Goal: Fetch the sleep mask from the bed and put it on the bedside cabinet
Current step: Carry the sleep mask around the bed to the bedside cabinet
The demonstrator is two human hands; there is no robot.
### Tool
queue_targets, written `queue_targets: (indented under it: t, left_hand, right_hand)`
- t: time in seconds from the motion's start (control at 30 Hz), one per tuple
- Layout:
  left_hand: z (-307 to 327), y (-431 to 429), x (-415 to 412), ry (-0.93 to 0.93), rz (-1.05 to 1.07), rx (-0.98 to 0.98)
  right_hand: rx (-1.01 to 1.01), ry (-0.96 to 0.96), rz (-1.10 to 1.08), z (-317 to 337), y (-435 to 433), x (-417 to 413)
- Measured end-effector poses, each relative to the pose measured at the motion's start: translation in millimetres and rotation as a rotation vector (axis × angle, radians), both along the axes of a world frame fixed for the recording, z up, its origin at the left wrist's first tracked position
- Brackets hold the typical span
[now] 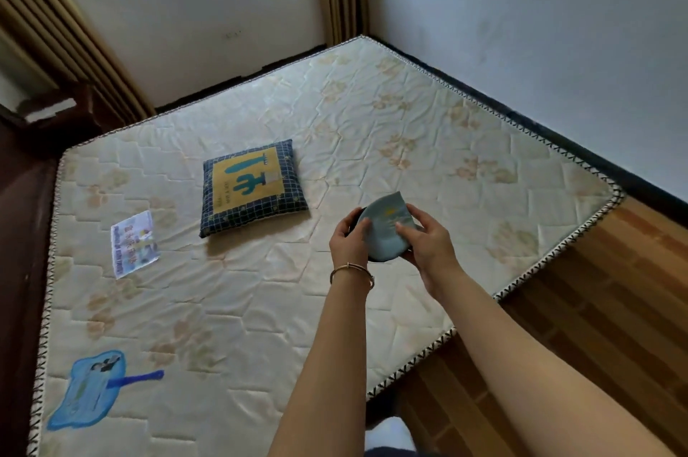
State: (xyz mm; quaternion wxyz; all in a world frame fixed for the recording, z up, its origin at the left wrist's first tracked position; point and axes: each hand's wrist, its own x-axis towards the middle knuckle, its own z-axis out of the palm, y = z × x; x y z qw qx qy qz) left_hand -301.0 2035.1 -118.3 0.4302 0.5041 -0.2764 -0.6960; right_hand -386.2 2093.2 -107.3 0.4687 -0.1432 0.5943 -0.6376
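Note:
The sleep mask (385, 229) is pale blue with a small yellow print and a dark underside. I hold it in both hands above the bare quilted mattress (260, 289), near its right edge. My left hand (350, 238), with a thin bracelet on the wrist, grips its left side. My right hand (428, 238) pinches its right side with the thumb on top. Part of the mask is hidden behind my fingers. No bedside cabinet top is clearly seen.
A navy checked cushion (253, 186) with a yellow cactus panel lies mid-mattress. A printed leaflet (134, 242) and a blue hand fan (87, 389) lie toward the left side. Dark wooden furniture (26, 177) borders the bed's left. Wooden floor (595, 326) runs along the right.

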Motion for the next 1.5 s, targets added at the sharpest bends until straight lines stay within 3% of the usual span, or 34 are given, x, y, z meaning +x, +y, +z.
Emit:
queue_targets:
  t: [0.4, 0.73, 1.17, 1.5]
  left_hand:
    - [3, -33, -94, -0.039, -0.306, 0.062]
    - [-4, -47, -162, -0.095, -0.503, 0.003]
    - [-18, -10, -239, -0.105, -0.711, 0.022]
    - [-10, 46, -319, -0.11, -0.782, -0.011]
  right_hand:
    - [0.037, -0.002, -0.284, -4, -11, -78]
    - [0.06, 0.023, -0.54, -16, -16, -125]
    - [0.065, -0.006, -0.789, -19, 29, -179]
    - [0.09, 0.018, -0.834, -20, 86, -259]
